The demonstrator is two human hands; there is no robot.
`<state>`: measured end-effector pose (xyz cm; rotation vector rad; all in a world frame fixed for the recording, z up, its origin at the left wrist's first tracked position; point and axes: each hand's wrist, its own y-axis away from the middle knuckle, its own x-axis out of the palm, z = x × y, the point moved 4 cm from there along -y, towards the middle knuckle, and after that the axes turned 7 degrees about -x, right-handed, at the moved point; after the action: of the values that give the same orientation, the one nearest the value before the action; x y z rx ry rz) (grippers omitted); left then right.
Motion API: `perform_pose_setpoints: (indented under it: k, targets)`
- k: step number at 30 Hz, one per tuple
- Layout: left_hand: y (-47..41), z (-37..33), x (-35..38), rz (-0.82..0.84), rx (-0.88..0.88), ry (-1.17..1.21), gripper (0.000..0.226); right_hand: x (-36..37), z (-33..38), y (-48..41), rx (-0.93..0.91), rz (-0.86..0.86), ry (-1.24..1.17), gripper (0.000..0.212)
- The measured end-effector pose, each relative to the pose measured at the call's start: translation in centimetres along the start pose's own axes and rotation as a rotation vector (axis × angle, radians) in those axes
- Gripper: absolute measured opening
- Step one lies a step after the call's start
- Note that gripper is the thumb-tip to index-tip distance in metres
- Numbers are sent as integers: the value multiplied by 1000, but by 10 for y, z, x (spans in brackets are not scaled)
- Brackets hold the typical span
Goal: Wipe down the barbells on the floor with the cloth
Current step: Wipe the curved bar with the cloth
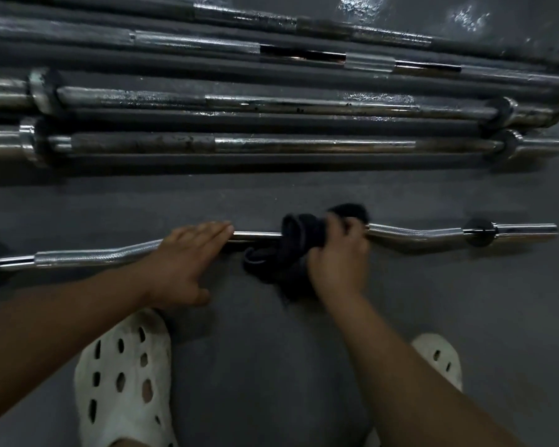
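Observation:
A chrome curl bar [413, 234] with bent grip sections lies across the dark floor, nearest to me. My left hand [188, 259] rests flat on it left of centre, fingers straight and pointing right. My right hand [338, 256] grips a bunched black cloth [291, 250] that is wrapped over the middle of this bar. Part of the cloth trails onto the floor below the bar. Several long straight barbells [304, 145] lie side by side farther away, some with worn, dull patches.
My two feet in white perforated clogs [123, 379] stand on the grey rubber floor [271, 195] just below the curl bar. A strip of bare floor separates the curl bar from the row of straight barbells. Wet-looking shine shows on the floor at top right.

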<state>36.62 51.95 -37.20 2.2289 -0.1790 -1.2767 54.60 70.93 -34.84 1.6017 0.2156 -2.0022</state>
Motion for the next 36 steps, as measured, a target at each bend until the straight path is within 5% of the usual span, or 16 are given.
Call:
perform_pose_setpoints:
  k: [5,6,8,10,16,18,20,23,26,28,33,36]
  targets:
    - [1,1,-2,27,-5,47,117,2,27,0,-616,317,-12,57]
    - [0,1,-1,28,-1,49,118,-7,7,-17,-558,243,-3,53]
    - [1,1,-2,29,-6,22,121,-24,-38,-43,-161,51,8,54]
    - [2,-3,-2,43,-22,-14,123,-20,-44,-35,91,43,32,61]
    - [3,-3,-4,47,-26,-2,121,19,55,29,-664,431,81,74]
    - [2,-2,-4,58,-29,30,120,15,46,14,-796,427,166,73]
    - [1,-2,-5,43,-23,56,115,4,19,-14,-696,317,195,66]
    - [2,-2,-5,46,-24,28,115,-19,-40,-44,-268,141,220,51]
    - [0,-3,-3,51,-38,-19,118,-13,-45,-35,91,69,-16,55]
    - [0,-3,-1,46,-40,-48,120,2,-2,-20,44,101,-140,71]
    - [1,0,-1,52,-34,-9,119,12,58,9,-607,418,322,87]
    - [0,2,-1,65,-31,6,121,-8,10,-30,-549,378,331,92]
